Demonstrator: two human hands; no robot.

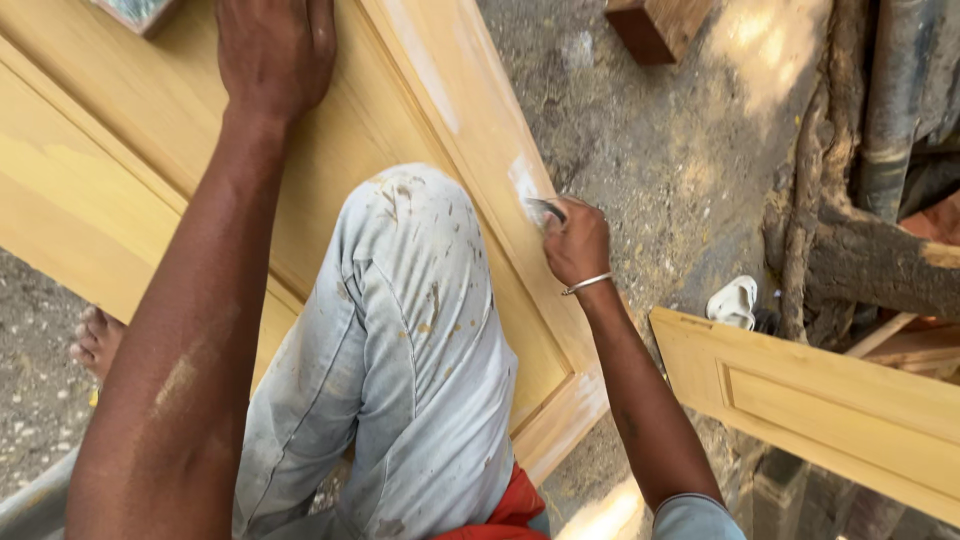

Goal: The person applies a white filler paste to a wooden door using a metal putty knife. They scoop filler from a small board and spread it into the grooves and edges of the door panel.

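A pale yellow wooden door panel [120,150] lies flat under me, with my knee in paint-flecked light jeans [410,300] resting on it. My left hand [275,50] presses flat on the panel near its upper part. At the door's right frame edge my right hand [575,245], with a metal bangle on the wrist, is shut on a small metal scraper [545,212]. The blade touches a patch of whitish filler [522,180] on that edge.
A second yellow door panel [830,400] lies at the lower right on dusty ground [650,140]. Tree roots and a trunk [850,240] stand at the right, with a white sandal [733,302] beside them. A wooden block [655,25] sits at top. A bare foot [97,340] shows at left.
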